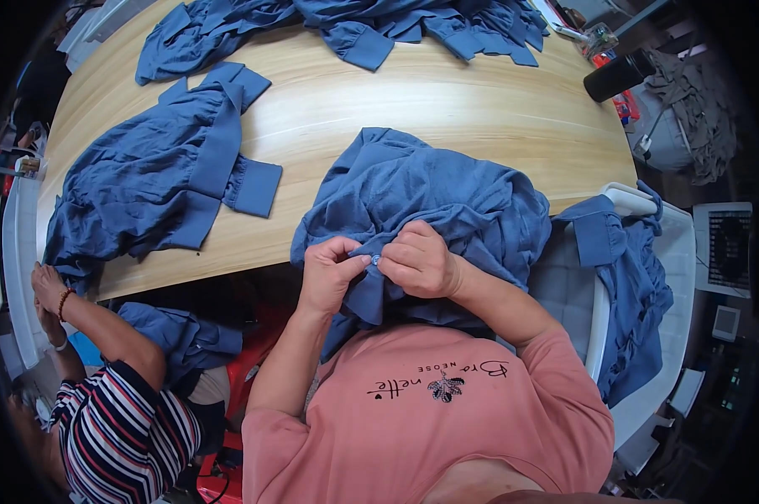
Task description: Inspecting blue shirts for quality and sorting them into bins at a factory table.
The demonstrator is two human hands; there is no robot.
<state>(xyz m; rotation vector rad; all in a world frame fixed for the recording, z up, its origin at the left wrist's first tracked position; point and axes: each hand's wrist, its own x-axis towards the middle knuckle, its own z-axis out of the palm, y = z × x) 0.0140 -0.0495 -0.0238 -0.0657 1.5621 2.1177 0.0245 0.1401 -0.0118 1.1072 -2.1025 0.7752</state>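
A blue garment (447, 189) lies bunched over the table's near edge and hangs down in front of me. My left hand (329, 273) pinches its fabric between thumb and forefinger. Close beside it, my right hand (420, 262) is closed with its fingertips on the cloth. A small round light-blue button (375, 259) shows between the two hands, at the thumb tips. Folds of the garment hide what the curled fingers of the right hand grip underneath.
More blue garments lie on the wooden table (312, 126): one at the left (144, 176), a pile at the far edge (346, 25). A black cylinder (619, 76) stands at the right edge. A white bin (640, 420) with a blue garment is at my right. A co-worker (123, 420) in stripes sits left.
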